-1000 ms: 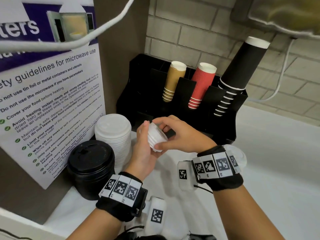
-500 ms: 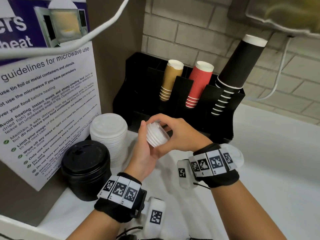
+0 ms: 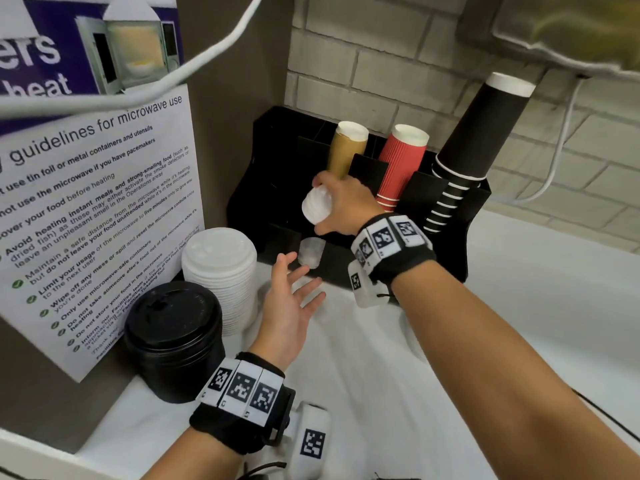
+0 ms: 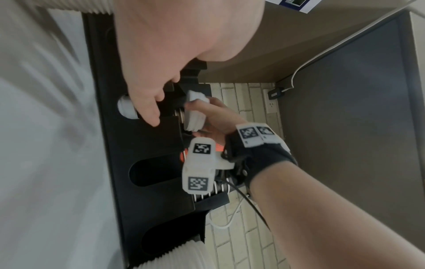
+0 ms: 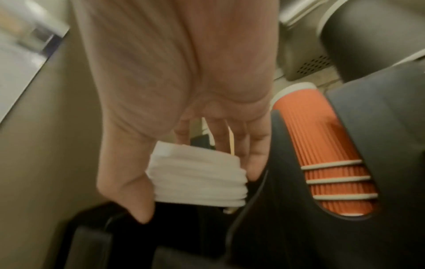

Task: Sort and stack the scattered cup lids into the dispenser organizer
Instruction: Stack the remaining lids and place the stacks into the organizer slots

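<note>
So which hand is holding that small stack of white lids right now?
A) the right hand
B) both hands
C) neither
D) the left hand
A: the right hand has its grip around the small white lids by the black organizer, while the left hand is open and empty below.

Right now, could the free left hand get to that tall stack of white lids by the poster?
Probably yes. The left hand is open and holds nothing, and the stack of white lids stands just to its left with nothing between them.

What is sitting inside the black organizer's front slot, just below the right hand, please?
A small white lid stack shows in the organizer slot. How far it goes back is hidden. The right hand holds small white lids above.
</note>
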`<action>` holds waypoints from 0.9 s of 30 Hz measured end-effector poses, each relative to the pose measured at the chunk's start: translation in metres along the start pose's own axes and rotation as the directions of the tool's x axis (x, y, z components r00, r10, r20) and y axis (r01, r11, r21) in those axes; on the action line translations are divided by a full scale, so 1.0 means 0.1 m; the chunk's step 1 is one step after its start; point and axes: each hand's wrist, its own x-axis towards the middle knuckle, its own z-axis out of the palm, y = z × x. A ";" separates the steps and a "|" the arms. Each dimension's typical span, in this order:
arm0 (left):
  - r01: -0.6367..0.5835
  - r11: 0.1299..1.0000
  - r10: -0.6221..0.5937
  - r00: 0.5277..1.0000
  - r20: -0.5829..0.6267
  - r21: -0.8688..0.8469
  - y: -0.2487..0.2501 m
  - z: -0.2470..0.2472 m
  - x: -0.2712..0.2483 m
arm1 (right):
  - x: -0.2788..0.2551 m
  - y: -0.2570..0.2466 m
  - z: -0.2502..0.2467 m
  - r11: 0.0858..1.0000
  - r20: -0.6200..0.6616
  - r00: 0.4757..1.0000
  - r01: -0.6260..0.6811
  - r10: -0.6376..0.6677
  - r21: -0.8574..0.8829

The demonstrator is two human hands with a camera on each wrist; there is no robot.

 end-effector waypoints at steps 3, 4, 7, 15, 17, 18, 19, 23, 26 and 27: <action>0.007 1.000 -0.006 0.999 -0.032 0.023 -0.02 -0.03 0.01 | 0.05 -0.10 0.22 0.970 0.062 0.998 -0.013 0.029 -0.243; 0.008 1.000 -0.007 0.999 -0.038 0.029 -0.02 -0.04 0.01 | 0.06 -0.13 0.29 0.950 0.054 0.997 -0.029 0.049 -0.310; 0.019 0.999 -0.017 0.999 -0.046 0.035 -0.01 -0.06 0.02 | 0.10 -0.21 0.45 0.915 0.079 0.988 -0.090 0.132 -0.393; 0.036 0.999 -0.035 0.998 -0.045 0.020 0.01 -0.09 0.00 | 0.08 -0.22 0.54 0.895 0.218 0.960 -0.064 0.177 -0.442; 0.036 0.999 -0.035 0.998 -0.043 0.024 0.02 -0.09 -0.01 | 0.08 -0.22 0.55 0.877 0.221 0.960 -0.049 0.174 -0.478; 0.034 0.999 -0.033 0.998 -0.044 0.026 0.03 -0.09 -0.01 | 0.08 -0.21 0.56 0.873 0.214 0.963 -0.043 0.166 -0.486; 0.032 0.999 -0.031 0.998 -0.045 0.028 0.03 -0.09 -0.01 | 0.07 -0.21 0.57 0.876 0.203 0.967 -0.037 0.152 -0.481; 0.033 0.999 -0.031 0.999 -0.044 0.038 0.05 -0.10 -0.01 | -0.07 -0.20 0.48 0.958 0.089 0.994 -0.032 0.060 -0.284; 0.042 0.997 -0.041 0.999 -0.018 0.058 0.07 -0.11 0.00 | -0.35 -0.10 0.25 0.997 -0.132 0.990 -0.033 0.041 0.065; 0.043 0.996 -0.043 0.999 -0.007 0.073 0.07 -0.11 0.00 | -0.48 -0.01 0.16 0.988 -0.228 0.972 -0.032 0.066 0.150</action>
